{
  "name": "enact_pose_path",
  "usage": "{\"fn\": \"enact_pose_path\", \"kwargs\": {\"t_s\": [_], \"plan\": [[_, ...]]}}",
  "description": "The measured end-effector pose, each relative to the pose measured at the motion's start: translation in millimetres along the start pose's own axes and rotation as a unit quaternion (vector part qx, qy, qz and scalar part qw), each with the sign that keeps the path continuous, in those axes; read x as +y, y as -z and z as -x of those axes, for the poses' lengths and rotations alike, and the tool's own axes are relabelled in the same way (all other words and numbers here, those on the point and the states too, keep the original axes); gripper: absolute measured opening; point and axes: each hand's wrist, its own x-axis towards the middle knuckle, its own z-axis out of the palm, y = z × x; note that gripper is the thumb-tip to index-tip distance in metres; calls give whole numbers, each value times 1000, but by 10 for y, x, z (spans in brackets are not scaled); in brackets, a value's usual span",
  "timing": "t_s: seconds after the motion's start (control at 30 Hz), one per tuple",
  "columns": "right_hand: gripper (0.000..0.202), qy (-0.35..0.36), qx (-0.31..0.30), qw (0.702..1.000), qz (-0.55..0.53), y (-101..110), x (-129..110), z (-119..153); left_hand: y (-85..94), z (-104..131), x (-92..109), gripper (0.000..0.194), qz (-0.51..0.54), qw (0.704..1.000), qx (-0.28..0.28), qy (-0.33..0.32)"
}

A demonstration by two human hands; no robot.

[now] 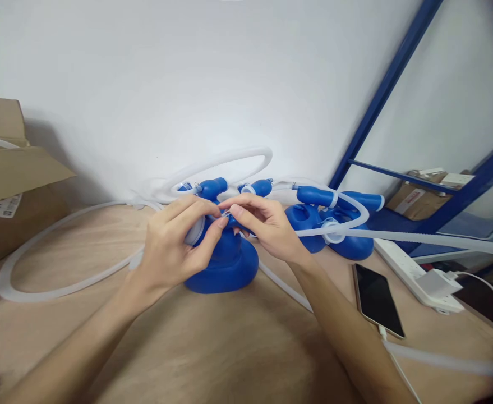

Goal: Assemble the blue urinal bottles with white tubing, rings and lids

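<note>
A blue plastic bottle (223, 275) with a wide rounded base stands on the table in front of me, a whitish ring or cap (196, 230) on its left side. At its top, my left hand (176, 238) pinches with thumb and forefinger. My right hand (269, 227) meets it there from the right, thumb and fingers closed too. Between the fingertips is a small shiny, clear or metallic piece (226, 213), its kind too small to tell. My fingers hide most of the bottle's upper part.
Behind are several similar blue bottles (349, 244) with whitish flexible hoses (40, 294) looping across the table. An open cardboard box (17, 207) is at left. On the right lie a phone (378, 300) and a power strip (414, 275), beside a blue metal rack (385, 90).
</note>
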Motion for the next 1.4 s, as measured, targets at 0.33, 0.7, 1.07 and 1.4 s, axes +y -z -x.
{"fn": "enact_pose_path", "kwargs": {"t_s": [0.33,0.7,1.07,1.4], "plan": [[35,222,69,969,78,-54,218,0,60,-34,48,11,57,998,-9,-25],[45,250,121,951,136,-152,223,50,62,-31,84,13,76,997,-32,5],[39,291,117,934,173,-133,236,79,44,-29,82,13,25,998,-50,-3],[27,221,92,950,199,0,140,44,95,-67,-20,22,88,980,-177,29]]}}
